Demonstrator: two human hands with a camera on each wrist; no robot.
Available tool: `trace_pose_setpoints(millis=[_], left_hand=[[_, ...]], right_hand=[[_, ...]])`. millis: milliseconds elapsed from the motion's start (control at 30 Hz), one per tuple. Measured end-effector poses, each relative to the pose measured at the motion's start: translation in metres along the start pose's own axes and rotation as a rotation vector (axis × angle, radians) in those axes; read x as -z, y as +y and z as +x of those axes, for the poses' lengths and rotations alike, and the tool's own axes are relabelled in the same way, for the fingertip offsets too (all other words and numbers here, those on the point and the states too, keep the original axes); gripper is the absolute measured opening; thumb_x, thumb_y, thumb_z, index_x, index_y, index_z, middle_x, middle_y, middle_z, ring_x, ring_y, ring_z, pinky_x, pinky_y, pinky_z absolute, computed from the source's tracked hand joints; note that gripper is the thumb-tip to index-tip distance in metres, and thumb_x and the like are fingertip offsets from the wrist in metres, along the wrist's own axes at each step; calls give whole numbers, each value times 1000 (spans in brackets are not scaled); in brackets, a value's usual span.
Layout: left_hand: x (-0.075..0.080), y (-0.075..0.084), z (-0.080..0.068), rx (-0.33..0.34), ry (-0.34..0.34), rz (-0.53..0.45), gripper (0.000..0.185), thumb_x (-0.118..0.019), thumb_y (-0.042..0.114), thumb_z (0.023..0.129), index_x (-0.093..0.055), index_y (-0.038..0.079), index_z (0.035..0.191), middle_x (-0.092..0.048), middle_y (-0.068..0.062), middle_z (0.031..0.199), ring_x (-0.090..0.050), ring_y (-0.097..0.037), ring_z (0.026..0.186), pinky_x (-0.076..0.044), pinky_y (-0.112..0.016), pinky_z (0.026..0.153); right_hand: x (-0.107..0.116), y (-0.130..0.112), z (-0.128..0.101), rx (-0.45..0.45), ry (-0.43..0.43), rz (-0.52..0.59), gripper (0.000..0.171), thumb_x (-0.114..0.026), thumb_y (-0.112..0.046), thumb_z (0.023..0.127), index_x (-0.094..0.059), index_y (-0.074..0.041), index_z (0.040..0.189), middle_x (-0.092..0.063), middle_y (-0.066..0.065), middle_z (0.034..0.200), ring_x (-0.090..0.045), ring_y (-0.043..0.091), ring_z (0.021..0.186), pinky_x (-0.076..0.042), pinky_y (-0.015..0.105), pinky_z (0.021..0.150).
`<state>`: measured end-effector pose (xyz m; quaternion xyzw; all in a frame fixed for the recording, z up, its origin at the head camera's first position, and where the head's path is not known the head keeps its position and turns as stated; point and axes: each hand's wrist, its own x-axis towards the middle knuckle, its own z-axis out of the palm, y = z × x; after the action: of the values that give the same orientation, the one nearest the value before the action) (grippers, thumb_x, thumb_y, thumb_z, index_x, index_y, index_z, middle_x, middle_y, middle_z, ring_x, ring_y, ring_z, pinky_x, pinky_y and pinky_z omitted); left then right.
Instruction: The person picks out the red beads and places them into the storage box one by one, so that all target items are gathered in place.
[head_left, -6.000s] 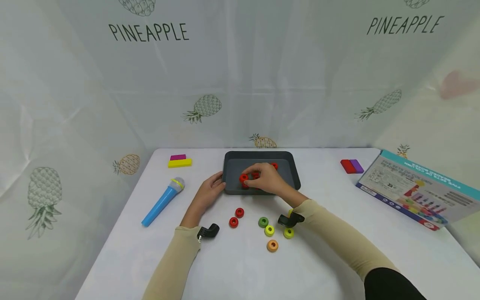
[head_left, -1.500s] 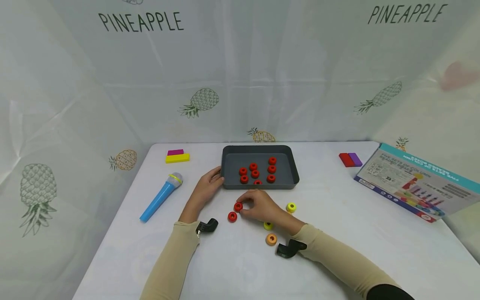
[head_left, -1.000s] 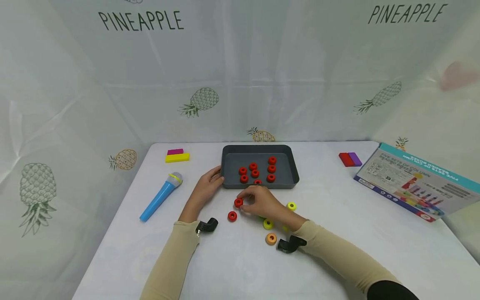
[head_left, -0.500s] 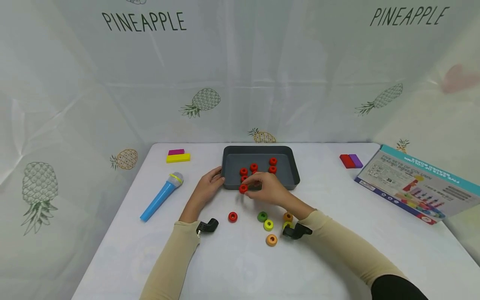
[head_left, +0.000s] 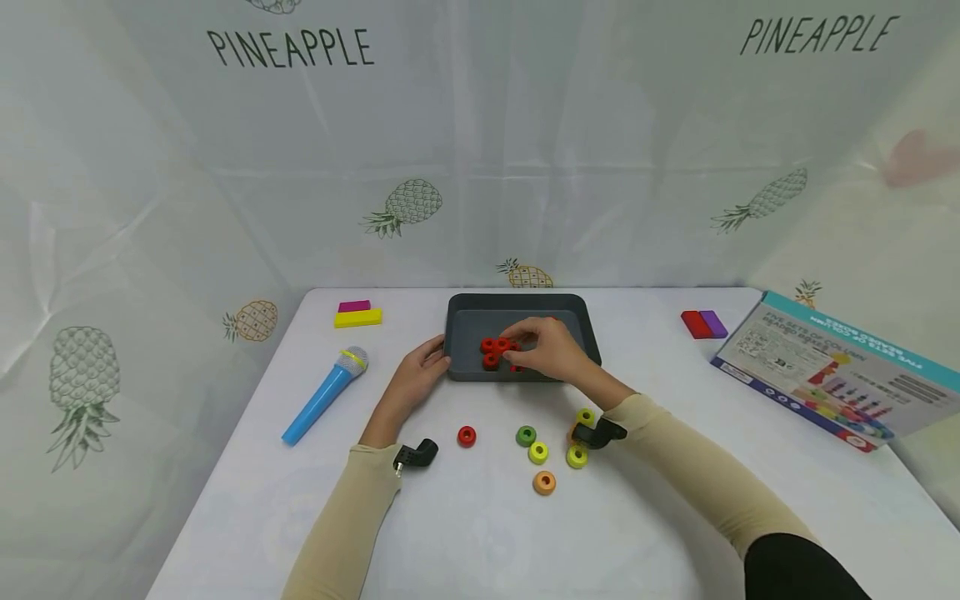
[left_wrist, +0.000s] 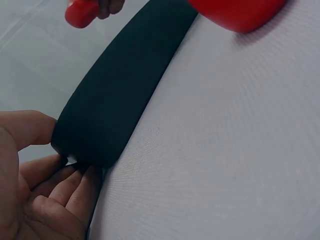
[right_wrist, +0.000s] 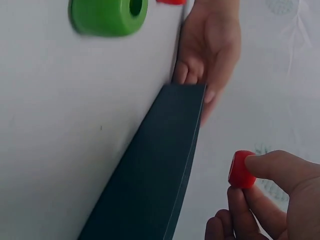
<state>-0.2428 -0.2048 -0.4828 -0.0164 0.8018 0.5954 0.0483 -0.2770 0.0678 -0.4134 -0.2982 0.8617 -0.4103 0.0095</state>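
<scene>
My right hand [head_left: 553, 348] pinches a red ring-shaped bead [right_wrist: 242, 169] between thumb and fingertips, above the dark grey tray [head_left: 517, 309]. Several red beads lie in the tray; my hand hides some of them. At the tray's left front corner, my left hand [head_left: 415, 380] holds the edge. The left wrist view shows its thumb [left_wrist: 30, 129] at the rim and the fingers against the tray's lower side. One loose red bead [head_left: 467, 437] lies on the table in front of the tray.
Green [head_left: 526, 435], yellow [head_left: 538, 452] and orange beads [head_left: 544, 482] lie under my right forearm's left side. A blue toy microphone [head_left: 327, 395] lies at left, near yellow [head_left: 358, 318] and magenta blocks. Red and purple blocks [head_left: 697, 325] and a printed box [head_left: 840, 375] sit at right.
My right hand let go of one bead in the tray, picked up another red bead from the table, and carried it up over the tray. The left hand stayed at the tray's corner.
</scene>
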Motion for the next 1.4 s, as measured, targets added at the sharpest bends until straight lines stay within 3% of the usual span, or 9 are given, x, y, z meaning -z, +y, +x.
trace_pose_setpoints(millis=[233,600,967,1233,1400], left_hand=[[0,-1,2,-11,-2,-9,57,-60,25,101,-43,18,155,-42,-4,161,-46,-23,145,-38,-41,121],[0,-1,1,-3,-6,-27,56,-60,25,101,-43,18,155,-43,-4,160,-47,-21,144,-38,-39,121],[0,1,-1,9,-4,2,57,-61,27,101,-43,21,155,-42,-2,161,-46,-21,146,-37,-41,122],[-1,2,-2,20,0,17,57,-60,29,101,-43,23,155,-42,-1,161,-45,-21,146,-37,-42,122],[-2,2,-1,17,4,22,56,-60,29,101,-43,24,154,-43,-1,160,-46,-21,145,-38,-42,121]], right_hand=[[10,18,12,-87,21,-31,30,-78,-18,88,-75,-12,118,-73,8,119,-67,32,108,-58,43,91],[18,41,28,-151,76,-77,31,-76,-19,89,-75,-12,119,-74,11,116,-66,24,94,-56,37,79],[21,54,39,-215,79,-104,32,-76,-22,90,-74,-12,120,-73,11,120,-66,26,101,-58,41,84],[20,59,40,-232,79,-110,34,-76,-24,90,-74,-11,121,-73,12,120,-66,28,103,-58,44,87],[17,63,42,-226,74,-128,33,-76,-23,90,-74,-10,121,-73,13,119,-68,26,98,-58,40,81]])
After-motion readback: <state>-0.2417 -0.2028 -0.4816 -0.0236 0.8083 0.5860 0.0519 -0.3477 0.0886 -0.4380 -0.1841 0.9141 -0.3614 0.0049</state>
